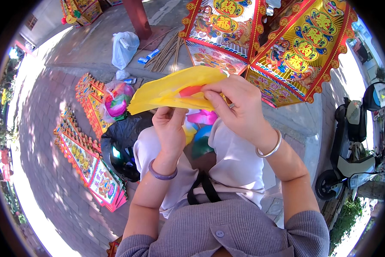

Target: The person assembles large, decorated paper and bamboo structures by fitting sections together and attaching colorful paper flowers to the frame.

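A thin yellow sheet (158, 90), soft and folded like tissue paper or cloth, stretches between my two hands above my knees. A red-pink patch (190, 90) shows in its fold. My right hand (239, 100) pinches the right end between thumb and fingers. From below, my left hand (171, 124) grips the lower edge, with its fingertips partly hidden behind the sheet. Bright pink cloth-like pieces (203, 116) and a teal one (202, 143) lie around my lap, partly covered by my hands and the sheet.
Large decorated red-and-gold panels (297, 51) stand ahead. Thin sticks (169, 51) and a white plastic bag (124, 47) lie near a red post (136, 19). At left are stacked printed panels (89, 167), a black bag (126, 141) and a clear bag of colourful pieces (117, 100). A scooter (351, 145) is right.
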Tool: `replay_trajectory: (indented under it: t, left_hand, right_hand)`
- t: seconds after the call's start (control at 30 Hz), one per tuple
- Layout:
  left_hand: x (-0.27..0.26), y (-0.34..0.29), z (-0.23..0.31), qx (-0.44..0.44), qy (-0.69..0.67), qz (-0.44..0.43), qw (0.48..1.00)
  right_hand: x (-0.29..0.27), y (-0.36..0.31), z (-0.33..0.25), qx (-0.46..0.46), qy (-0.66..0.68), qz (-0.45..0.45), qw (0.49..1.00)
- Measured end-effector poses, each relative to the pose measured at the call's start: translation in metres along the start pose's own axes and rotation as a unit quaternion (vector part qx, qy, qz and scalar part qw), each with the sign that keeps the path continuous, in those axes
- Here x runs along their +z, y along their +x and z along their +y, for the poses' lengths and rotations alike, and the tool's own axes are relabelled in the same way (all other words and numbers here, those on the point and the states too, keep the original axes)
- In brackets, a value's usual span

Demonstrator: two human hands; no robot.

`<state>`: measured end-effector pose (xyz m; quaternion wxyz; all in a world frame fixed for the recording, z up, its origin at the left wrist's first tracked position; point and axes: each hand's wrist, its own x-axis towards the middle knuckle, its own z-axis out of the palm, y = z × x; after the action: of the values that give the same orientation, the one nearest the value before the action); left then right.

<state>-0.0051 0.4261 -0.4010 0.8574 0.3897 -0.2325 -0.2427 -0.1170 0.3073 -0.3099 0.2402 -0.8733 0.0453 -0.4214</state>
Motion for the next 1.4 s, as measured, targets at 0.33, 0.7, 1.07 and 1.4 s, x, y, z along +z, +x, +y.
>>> replay_trajectory:
  t: [0.33,0.7,1.07,1.4]
  left_hand:
    - [0.0,-0.001,0.001,0.038,0.003,-0.009,0.999]
    - [-0.005,-0.002,0.001,0.001,-0.026,-0.017,1.0]
    - [-0.001,-0.005,0.005,-0.035,-0.024,-0.007,0.999]
    - [-0.014,-0.007,0.009,0.033,0.112,-0.049,0.992]
  right_hand:
    - [-0.002,0.007,-0.006,0.043,-0.045,-0.028,0.998]
    - [0.005,0.01,-0.002,-0.029,-0.078,0.019,0.996]
    - [0.008,0.011,-0.004,-0.06,-0.1,0.009,0.993]
    - [0.004,0.015,0.008,0.008,-0.003,-0.091,0.996]
